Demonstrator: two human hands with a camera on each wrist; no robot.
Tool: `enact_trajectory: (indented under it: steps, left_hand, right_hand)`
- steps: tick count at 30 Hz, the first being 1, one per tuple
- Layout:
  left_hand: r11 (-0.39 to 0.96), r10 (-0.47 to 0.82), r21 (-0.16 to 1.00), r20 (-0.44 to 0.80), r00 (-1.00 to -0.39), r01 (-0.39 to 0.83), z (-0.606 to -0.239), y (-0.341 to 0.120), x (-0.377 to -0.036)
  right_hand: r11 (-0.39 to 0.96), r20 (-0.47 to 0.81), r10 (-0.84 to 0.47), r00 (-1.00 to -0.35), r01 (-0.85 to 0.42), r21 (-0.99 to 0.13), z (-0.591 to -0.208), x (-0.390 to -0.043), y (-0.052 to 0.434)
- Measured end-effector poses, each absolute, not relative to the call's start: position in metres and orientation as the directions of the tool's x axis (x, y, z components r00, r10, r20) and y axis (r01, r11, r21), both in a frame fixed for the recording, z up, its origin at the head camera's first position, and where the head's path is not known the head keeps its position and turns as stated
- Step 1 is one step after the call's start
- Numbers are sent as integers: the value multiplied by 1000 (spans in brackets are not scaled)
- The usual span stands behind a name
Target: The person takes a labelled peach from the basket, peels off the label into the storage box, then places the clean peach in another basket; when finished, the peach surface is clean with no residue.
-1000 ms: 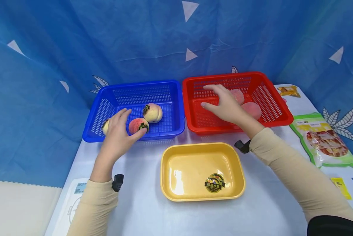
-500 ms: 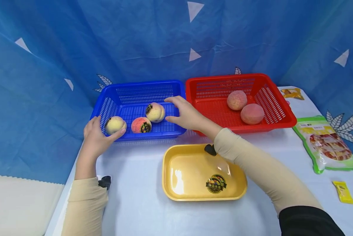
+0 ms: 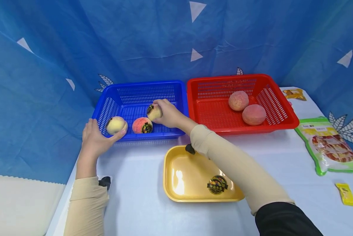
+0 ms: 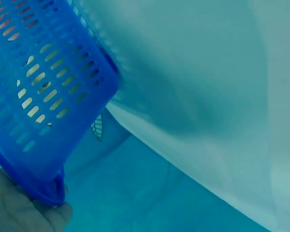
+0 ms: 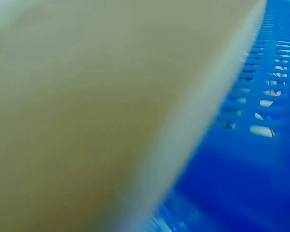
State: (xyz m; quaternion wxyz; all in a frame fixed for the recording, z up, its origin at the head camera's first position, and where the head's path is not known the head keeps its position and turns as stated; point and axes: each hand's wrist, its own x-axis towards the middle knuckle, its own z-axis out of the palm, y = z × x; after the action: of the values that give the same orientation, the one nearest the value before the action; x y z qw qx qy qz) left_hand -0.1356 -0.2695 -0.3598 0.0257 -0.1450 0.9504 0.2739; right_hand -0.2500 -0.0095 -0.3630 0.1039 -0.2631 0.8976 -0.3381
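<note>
The blue basket (image 3: 147, 135) holds several peaches. My right hand (image 3: 169, 114) grips a pale yellow peach (image 3: 154, 111) with a dark label, low inside the basket's right half. Next to it lies a red peach (image 3: 141, 125) with a dark sticker. A cream-coloured peach (image 3: 116, 125) sits at the left end, by my left thumb. My left hand (image 3: 95, 139) holds the blue basket's front left corner, the thumb over the front rim; in the left wrist view its fingers (image 4: 19, 208) meet the corner's lip. A sleeve fills most of the right wrist view.
A red basket (image 3: 206, 131) with two pink peaches (image 3: 254, 114) stands to the right. The yellow tray (image 3: 173, 196) lies in front, partly under my right forearm. A green-edged food bag (image 3: 331, 144), a yellow packet (image 3: 346, 194) and an orange packet (image 3: 294, 94) lie far right.
My right hand has moved left from over the red basket and taken hold of the yellow peach. My left hand has moved left onto the blue basket's corner, uncovering the cream peach.
</note>
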Motion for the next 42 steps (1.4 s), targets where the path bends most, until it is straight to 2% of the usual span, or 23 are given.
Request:
enact_trajectory:
  steps: [5, 14, 23, 28, 42]
  left_hand:
    - [808, -257, 511, -142, -956, -293, -358, -269, -137]
    - [812, -243, 512, -139, -960, -280, -357, -269, -139]
    - [808, -238, 518, -150, -960, -281, -357, -267, -139]
    - [811, -235, 516, -143, -961, -275, -357, -268, -138]
    - [803, -229, 531, -146, -962, -271, -359, -273, -136]
  right_hand:
    - [661, -43, -527, -849, -378, -648, -369, -252, -13]
    - [719, -29, -436, -900, -328, -613, -377, -250, -14]
    - [704, -71, -497, -865, -354, -616, -378, -248, -14]
    - [725, -74, -512, -856, -384, -572, -379, -246, -15]
    - [670, 34, -502, -864, -413, -617, -355, -228, -4]
